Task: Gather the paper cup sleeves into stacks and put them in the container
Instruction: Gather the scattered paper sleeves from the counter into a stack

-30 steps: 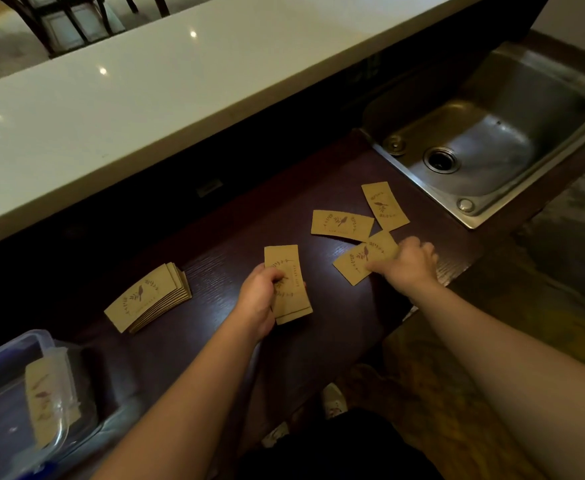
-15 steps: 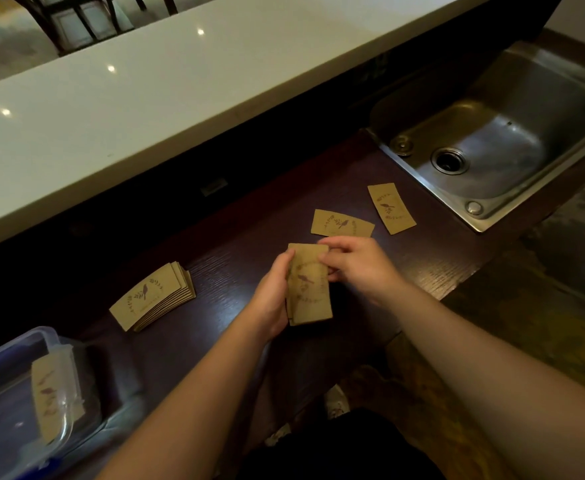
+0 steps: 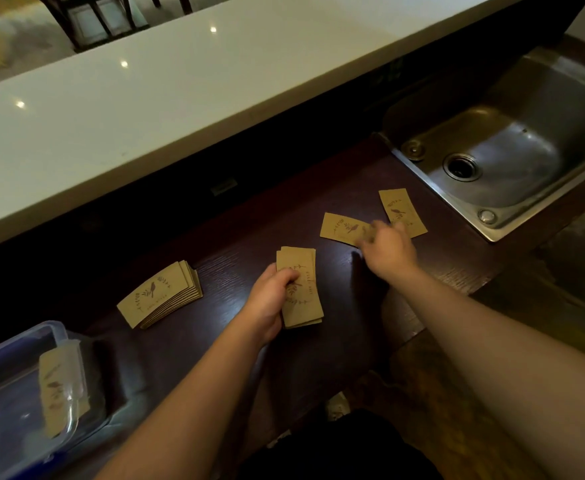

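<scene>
**Two hands, two stacks, two loose sleeves**

A long white counter [image 3: 166,109] runs across the top. Below it is the dark wood bench [image 3: 235,271]. One metal sink [image 3: 512,161] is set into the bench on the right, and its far side is cut off by the edge of the view.

One clear plastic container [image 3: 14,382] sits at the bottom left, partly cut off. Inside it there looks to be one brown sleeve [image 3: 57,389], but it is blurry through the plastic, so there may be more.

One stack of sleeves [image 3: 161,294] lies flat on the bench, near the container. It has several sleeves in it; I cannot count them.

The left hand [image 3: 270,301] is closed around a second stack [image 3: 301,289], with the thumb on top. This stack is held over the middle of the bench.

Two loose sleeves lie on the bench near the sink. The right hand [image 3: 389,251] is on the edge of the nearer loose sleeve [image 3: 341,227]. The hand is blurry, so I cannot tell if it has hold of it. The other loose sleeve [image 3: 401,211] lies just beside it, and the hand hides its lower corner.
</scene>
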